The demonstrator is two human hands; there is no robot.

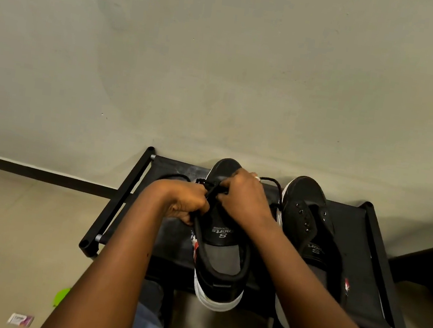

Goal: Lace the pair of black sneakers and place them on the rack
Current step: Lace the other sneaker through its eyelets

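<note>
Both sneakers sit on the rack [358, 256], toes to the wall, long axes running away from the person. The left hand [185, 201] and right hand [244, 198] meet over the left sneaker [221, 250], each grip curled round the lace [213, 191] at its eyelets. The right sneaker [306, 212], eyelets bare, lies just beside the right forearm, so the right hand is nearer to it.

I see two black sneakers: the left sneaker [221, 250] with white sole and grey insole, the right sneaker [307, 204] black, on a black rack [121, 200]; beige floor [5, 231], a green scrap [61, 296].
</note>
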